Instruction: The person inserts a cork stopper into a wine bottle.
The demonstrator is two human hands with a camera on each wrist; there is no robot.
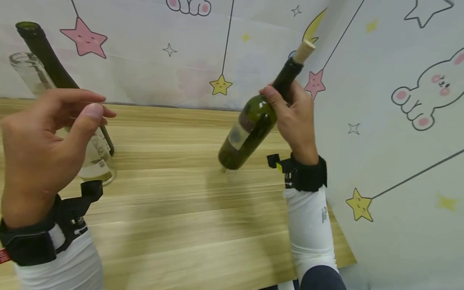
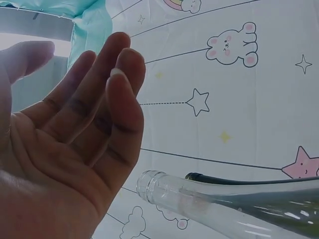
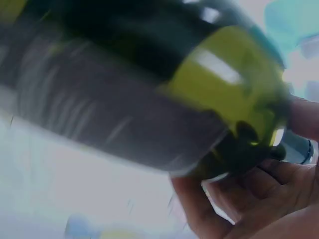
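My right hand [image 1: 295, 121] grips a dark green wine bottle [image 1: 250, 125] round its neck and shoulder. The bottle leans with its neck up and to the right; a pale cork [image 1: 304, 51] sticks out of its mouth. I cannot tell whether its base touches the table. Over at the left, my left hand [image 1: 47, 137] holds nothing, its fingers loosely bent, as the left wrist view confirms. Behind that hand stand a clear glass bottle [image 1: 96, 167] and a dark green bottle [image 1: 54, 66], both partly hidden by it. No cork shows in either mouth.
The bottles are on a light wood-grain table [image 1: 163, 201]. A white sheet [image 1: 145, 76] printed with stars and bears hangs behind it, and a similar one [image 1: 391, 161] closes off the right side.
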